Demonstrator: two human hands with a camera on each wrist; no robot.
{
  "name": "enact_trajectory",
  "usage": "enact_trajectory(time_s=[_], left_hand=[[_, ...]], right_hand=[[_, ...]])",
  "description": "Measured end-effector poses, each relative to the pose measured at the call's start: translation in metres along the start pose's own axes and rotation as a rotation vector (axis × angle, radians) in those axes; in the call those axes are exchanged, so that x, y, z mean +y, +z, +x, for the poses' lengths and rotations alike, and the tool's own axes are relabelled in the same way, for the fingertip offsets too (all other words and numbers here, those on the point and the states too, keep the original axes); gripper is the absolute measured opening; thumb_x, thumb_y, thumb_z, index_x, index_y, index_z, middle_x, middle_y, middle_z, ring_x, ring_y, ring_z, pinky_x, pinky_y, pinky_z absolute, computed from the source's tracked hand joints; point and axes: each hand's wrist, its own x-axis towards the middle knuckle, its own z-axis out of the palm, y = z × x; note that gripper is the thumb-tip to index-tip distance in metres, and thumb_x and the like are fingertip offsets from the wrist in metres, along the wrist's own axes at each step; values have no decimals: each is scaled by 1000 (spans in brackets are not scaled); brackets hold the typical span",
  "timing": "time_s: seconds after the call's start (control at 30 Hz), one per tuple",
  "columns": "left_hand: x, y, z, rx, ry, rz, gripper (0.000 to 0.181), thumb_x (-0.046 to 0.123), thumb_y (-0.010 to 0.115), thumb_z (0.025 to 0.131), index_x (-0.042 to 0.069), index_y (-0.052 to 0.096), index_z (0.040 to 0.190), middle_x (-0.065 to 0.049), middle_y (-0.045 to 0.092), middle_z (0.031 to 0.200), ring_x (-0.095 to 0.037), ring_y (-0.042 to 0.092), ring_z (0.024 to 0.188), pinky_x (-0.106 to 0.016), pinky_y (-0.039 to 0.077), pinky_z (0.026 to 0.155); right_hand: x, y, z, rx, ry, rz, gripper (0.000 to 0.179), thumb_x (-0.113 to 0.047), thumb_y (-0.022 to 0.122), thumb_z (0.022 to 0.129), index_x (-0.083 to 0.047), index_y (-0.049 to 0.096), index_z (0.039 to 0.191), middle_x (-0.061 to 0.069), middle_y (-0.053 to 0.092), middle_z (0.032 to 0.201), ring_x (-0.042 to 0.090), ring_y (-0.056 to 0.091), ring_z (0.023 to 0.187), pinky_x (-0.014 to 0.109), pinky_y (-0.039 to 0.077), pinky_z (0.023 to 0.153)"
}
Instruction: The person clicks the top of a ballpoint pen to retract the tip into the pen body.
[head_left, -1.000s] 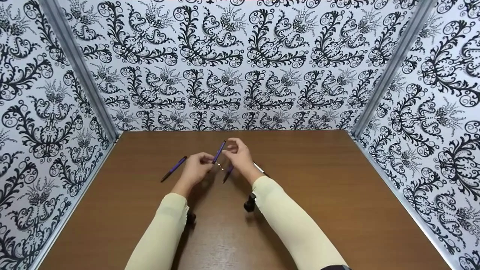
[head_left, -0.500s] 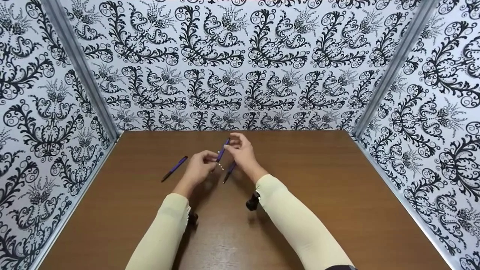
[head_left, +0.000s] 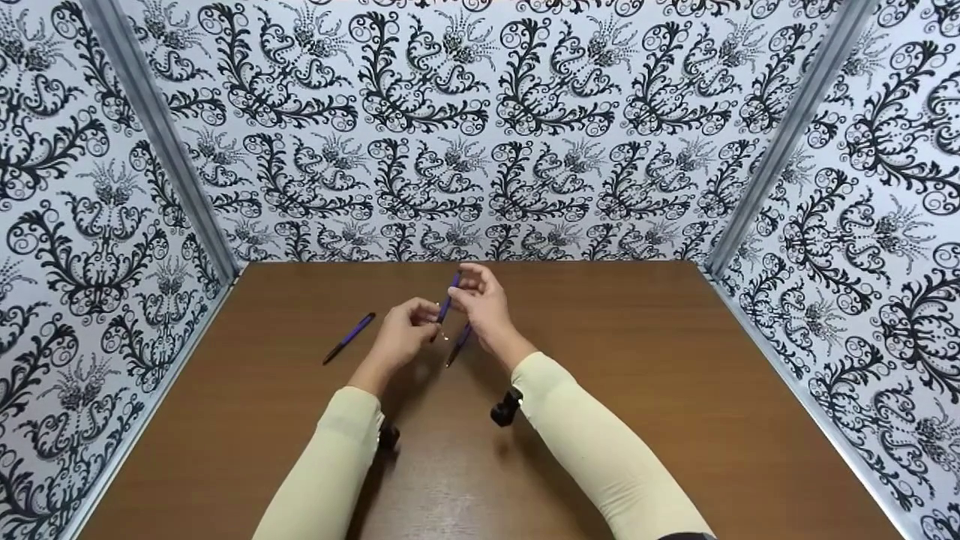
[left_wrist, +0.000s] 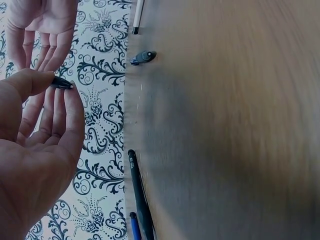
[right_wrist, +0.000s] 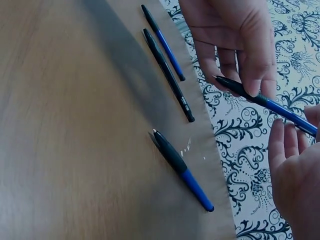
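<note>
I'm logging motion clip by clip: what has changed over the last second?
The right hand moved slightly away from the person and right, the left hand slightly right, and the held pen with them. The white pen no longer shows in the head view. Unchanged: the left hand's grip, the left loose pen and the middle loose pen.

The head view looks down on the surface (head_left: 637, 375) from six o'clock toward twelve. Wrist views, nearer, share both hands (right_wrist: 235, 37) (right_wrist: 302, 190).

Arms (head_left: 326, 457) extended forward, left fingers (left_wrist: 75, 120) pinching, right fingers (right_wrist: 276, 140) loosely curved.
</note>
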Motion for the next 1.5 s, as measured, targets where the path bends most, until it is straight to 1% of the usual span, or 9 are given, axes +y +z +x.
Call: enact_trajectory(time_s=[0.1,0.23,0.43,0.63,0.83,1.07,1.2,1.3,1.5], left_hand=[[0,1,0,-10,-1,-20,25,-6,72,90,4,72,114,-12,72,101,-16,67,84,-26,57,71],[0,2,-1,-10,7,-9,24,-7,71,90,3,72,112,-12,73,101,-16,67,84,-26,57,71],[1,3,-1,-5,26,-3,24,-7,71,89,3,72,111,-12,73,101,-17,68,87,-25,56,72],[1,3,-1,-12,9,-28,25,-9,70,90,2,71,112,-13,73,102,-16,68,85,-26,57,71],[2,4,-1,-15,12,-37,25,-9,69,90,2,71,113,-14,73,102,-17,68,86,-27,58,73],[2,4,-1,-17,5,-36,24,-8,70,90,2,71,112,-14,72,104,-17,67,86,-26,57,68],[3,5,0,-16,15,-38,23,-9,69,90,2,71,111,-14,72,104,-18,66,86,-26,56,67],[4,5,0,-7,24,-40,23,-9,69,89,2,72,110,-15,72,103,-18,66,85,-25,55,67],[3,7,1,6,37,-37,22,-10,71,88,0,71,108,-15,73,101,-17,67,85,-22,55,67]], right_hand=[[-1,0,-1,-12,-13,-14,50,7,75,90,-12,62,135,10,63,105,15,65,89,41,63,85],[1,-1,-1,-31,-44,-29,53,9,75,89,-11,60,137,13,64,107,16,64,88,37,63,82],[3,-2,-2,-46,-92,-63,55,11,74,88,-12,60,136,15,65,107,17,64,88,42,63,83],[3,-1,-2,-51,-114,-85,55,12,73,88,-9,59,136,13,65,105,17,65,88,38,63,81],[4,-2,-2,-44,-122,-107,54,11,73,88,-10,59,136,8,65,105,17,65,89,40,63,82],[5,-2,-1,-38,-132,-127,53,7,75,88,-13,61,135,15,67,106,17,65,87,28,59,76],[4,-3,-2,-35,-140,-122,53,7,76,88,-13,62,135,20,66,108,19,66,87,35,61,80],[3,-3,-2,-27,-147,-130,52,7,77,88,-13,64,134,20,66,106,19,66,87,38,61,81],[3,-4,-2,-14,-147,-136,52,7,78,86,-13,65,132,13,67,102,17,66,86,27,58,75]])
